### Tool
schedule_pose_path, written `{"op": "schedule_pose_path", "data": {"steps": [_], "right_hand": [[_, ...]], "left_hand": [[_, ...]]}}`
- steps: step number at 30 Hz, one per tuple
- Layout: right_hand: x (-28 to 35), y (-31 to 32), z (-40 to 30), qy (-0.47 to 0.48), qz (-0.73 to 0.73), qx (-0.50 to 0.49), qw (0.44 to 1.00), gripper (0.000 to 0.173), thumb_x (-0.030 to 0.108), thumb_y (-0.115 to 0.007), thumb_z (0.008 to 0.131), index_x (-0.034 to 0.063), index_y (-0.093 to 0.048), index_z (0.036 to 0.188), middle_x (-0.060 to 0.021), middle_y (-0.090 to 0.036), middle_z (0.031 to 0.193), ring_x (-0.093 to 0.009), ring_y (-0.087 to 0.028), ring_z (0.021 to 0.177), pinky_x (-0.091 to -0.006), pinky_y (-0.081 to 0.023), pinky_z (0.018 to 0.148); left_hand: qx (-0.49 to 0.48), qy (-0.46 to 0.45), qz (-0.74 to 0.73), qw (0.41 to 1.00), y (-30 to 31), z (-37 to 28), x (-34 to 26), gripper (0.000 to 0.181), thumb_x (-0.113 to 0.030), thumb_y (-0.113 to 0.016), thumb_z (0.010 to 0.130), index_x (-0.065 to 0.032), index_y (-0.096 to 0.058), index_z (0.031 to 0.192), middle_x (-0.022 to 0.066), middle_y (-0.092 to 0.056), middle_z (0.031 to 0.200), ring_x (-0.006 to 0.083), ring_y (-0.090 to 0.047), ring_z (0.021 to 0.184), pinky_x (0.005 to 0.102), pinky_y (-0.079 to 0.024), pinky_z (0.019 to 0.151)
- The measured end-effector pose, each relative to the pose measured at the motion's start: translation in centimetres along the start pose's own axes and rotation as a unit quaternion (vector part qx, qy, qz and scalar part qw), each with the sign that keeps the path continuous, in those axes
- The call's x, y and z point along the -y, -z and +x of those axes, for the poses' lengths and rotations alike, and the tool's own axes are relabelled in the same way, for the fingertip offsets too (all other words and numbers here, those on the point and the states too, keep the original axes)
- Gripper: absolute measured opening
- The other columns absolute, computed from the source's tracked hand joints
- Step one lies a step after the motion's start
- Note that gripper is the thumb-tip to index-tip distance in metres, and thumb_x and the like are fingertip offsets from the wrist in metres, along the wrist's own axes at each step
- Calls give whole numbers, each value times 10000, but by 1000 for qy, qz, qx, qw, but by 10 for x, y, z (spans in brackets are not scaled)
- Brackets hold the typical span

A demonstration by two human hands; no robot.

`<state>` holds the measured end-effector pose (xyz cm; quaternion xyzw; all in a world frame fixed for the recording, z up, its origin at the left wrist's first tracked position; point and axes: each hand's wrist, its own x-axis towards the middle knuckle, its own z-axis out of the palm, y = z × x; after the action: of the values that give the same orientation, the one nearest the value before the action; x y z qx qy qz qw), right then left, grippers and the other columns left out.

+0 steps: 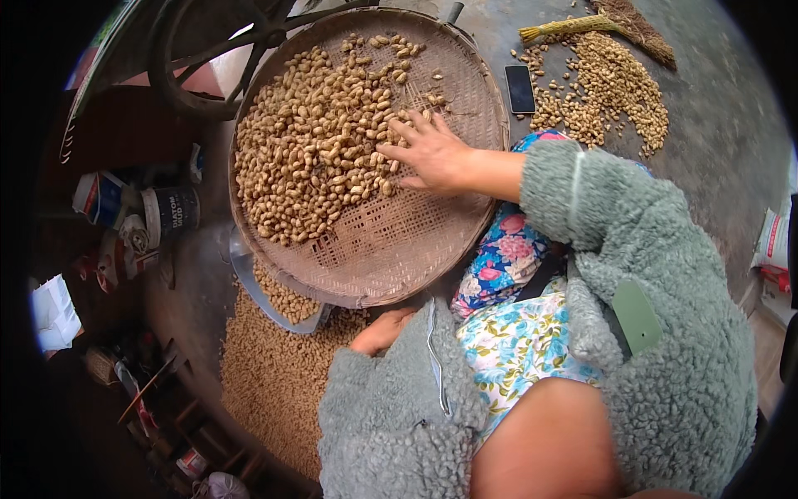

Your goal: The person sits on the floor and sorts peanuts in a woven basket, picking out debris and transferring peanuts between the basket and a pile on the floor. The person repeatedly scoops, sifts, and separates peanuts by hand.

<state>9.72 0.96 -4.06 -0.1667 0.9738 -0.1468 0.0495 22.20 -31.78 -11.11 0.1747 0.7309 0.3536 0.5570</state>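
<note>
A large round woven bamboo tray is tilted in front of me, with many unshelled peanuts heaped on its far and left part. My right hand lies palm down at the right edge of the heap, its fingers spread and touching the peanuts. My left hand is at the tray's near rim; its fingers are hidden beneath the tray, so its grip does not show. Under the tray's lower left side sits a grey-blue scoop-like container holding peanuts, beside a big pile of peanuts on the floor.
A smartphone lies on the concrete floor right of the tray, near another peanut pile and a straw broom. A spoked metal wheel stands at upper left. Buckets and clutter fill the left side.
</note>
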Motion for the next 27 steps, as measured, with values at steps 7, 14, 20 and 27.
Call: {"op": "schedule_pose_path", "data": {"steps": [7, 14, 20, 27], "right_hand": [[29, -19, 7, 66, -96, 76, 990, 707, 510, -580, 872, 307, -284, 1481, -199, -217, 1533, -486, -184, 1386, -725, -282, 1000], [17, 5, -30, -36, -20, 281, 959, 423, 280, -575, 867, 131, -583, 1262, -210, -344, 1447, -457, -288, 1355, -666, -361, 979], [11, 4, -36, -73, -65, 140, 985, 604, 343, -549, 917, 175, -341, 1459, -203, -197, 1542, -468, -168, 1407, -649, -228, 1079], [6, 15, -68, -54, 129, 114, 984, 255, 214, -579, 861, 78, -650, 1064, -202, -599, 1106, -380, -598, 1042, -463, -497, 878]], "left_hand": [[-332, -341, 202, 856, 20, 14, -146, 228, -110, -603, 867, 8, -624, 1060, 184, -628, 993, 354, -586, 930, 401, -472, 842], [-262, -357, 214, 871, -16, 59, -127, 353, -23, -638, 767, 20, -596, 1114, 175, -560, 1040, 370, -522, 957, 416, -463, 826], [-180, -320, 222, 903, -9, 35, -121, 415, -31, -646, 761, 9, -586, 1170, 163, -573, 1109, 366, -533, 1009, 412, -467, 877], [-256, -321, 207, 888, 70, 63, -164, 133, -20, -636, 831, 22, -655, 956, 185, -658, 915, 319, -657, 818, 371, -542, 749]]}}
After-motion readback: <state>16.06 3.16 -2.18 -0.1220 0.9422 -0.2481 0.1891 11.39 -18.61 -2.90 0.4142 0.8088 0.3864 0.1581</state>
